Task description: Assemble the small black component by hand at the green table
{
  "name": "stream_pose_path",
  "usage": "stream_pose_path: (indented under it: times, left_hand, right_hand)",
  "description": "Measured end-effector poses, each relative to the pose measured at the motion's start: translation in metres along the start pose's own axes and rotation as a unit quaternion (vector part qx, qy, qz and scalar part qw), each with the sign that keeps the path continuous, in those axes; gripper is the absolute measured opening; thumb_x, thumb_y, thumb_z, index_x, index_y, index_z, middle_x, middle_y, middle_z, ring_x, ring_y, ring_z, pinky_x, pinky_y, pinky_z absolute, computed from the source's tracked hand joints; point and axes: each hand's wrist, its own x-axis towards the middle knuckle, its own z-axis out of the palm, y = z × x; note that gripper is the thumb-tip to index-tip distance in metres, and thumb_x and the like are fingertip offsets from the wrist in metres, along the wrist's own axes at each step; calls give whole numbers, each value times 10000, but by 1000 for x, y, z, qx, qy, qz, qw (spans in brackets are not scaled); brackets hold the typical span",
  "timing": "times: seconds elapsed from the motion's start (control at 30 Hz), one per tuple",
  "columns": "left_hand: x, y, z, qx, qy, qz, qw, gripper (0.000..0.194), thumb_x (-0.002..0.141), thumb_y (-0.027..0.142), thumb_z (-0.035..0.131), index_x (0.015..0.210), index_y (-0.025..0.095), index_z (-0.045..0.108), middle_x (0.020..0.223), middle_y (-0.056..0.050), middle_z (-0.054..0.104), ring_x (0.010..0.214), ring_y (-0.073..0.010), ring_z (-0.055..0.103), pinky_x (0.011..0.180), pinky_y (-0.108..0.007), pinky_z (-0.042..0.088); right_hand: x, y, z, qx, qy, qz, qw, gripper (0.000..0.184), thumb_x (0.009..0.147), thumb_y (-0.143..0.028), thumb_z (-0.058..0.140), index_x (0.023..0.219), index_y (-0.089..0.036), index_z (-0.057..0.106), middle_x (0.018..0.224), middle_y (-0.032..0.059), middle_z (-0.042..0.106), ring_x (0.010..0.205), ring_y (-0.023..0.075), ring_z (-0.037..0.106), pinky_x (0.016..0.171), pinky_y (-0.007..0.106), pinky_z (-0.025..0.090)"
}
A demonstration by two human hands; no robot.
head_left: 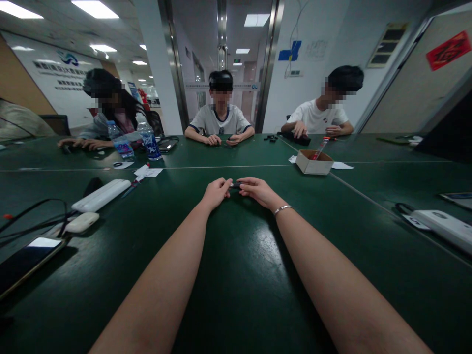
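Note:
Both my arms reach forward over the dark green table [236, 275]. My left hand [216, 192] and my right hand [258, 191] meet at the middle, fingers curled, pinching a small dark object [234, 185] between them, too small to name. A thin bracelet [282, 209] circles my right wrist.
A small cardboard box [314, 162] with a red pen stands to the right. Two water bottles [149, 141] stand at the back left. A white power strip [101, 195], a white charger [81, 222] and a phone [27, 260] lie to the left. Three people sit across the table.

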Motion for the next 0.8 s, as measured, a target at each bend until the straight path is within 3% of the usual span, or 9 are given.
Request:
stream_pose_path:
  times: [0.57, 0.8]
  left_hand:
    - [-2, 6, -2, 50, 5, -20, 999, 559, 850, 662, 411, 650, 176, 604, 490, -10, 578, 491, -148, 538, 585, -274, 392]
    - [-6, 13, -3, 118, 13, -43, 992, 626, 874, 660, 336, 558, 182, 588, 432, 0, 528, 452, -142, 512, 596, -280, 384]
  right_hand:
    - [-1, 0, 0, -1, -7, -2, 1000, 251, 775, 26, 681, 973, -127, 697, 868, 56, 686, 676, 101, 656, 628, 162, 577]
    - [-1, 0, -1, -12, -19, -7, 1000, 269, 757, 39, 686, 969, -125, 701, 866, 53, 673, 697, 111, 664, 666, 186, 578]
